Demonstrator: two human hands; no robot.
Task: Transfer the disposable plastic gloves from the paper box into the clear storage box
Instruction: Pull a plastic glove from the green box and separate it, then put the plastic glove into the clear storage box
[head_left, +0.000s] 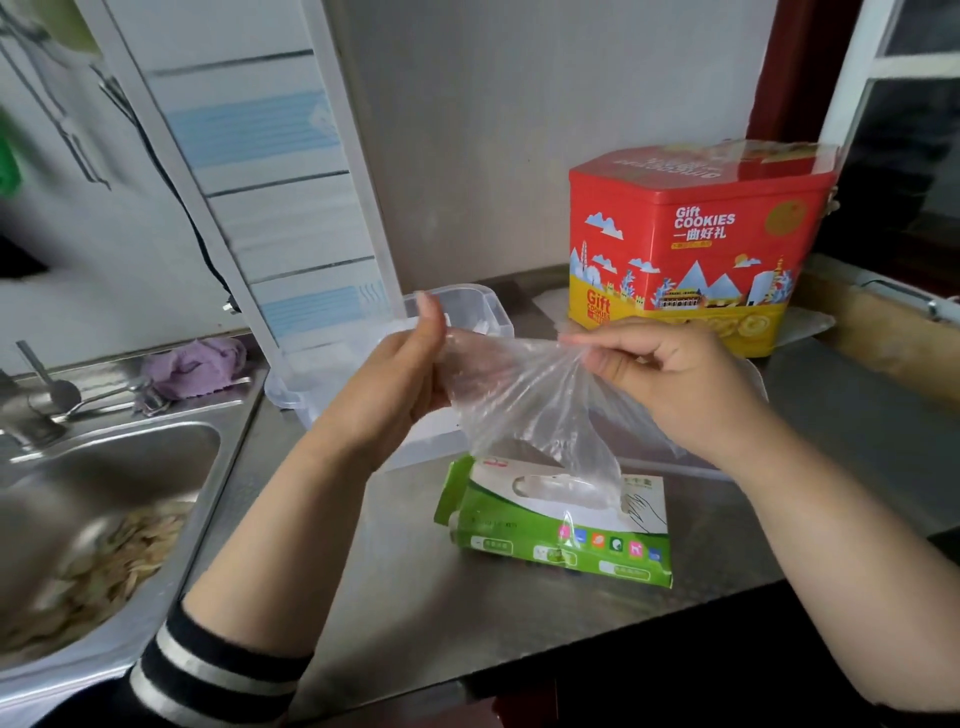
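Gloves (524, 410) btwn hands; cookie tin (691, 249) behind.

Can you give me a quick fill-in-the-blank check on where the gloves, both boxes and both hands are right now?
1. Both the left hand and right hand pinch a clear plastic ____.
2. The paper box lying on the counter is mostly ____ in colour.
3. The clear storage box sits ____ the hands.
4. The cookie tin is red and ____.

Missing words: glove; green; behind; yellow
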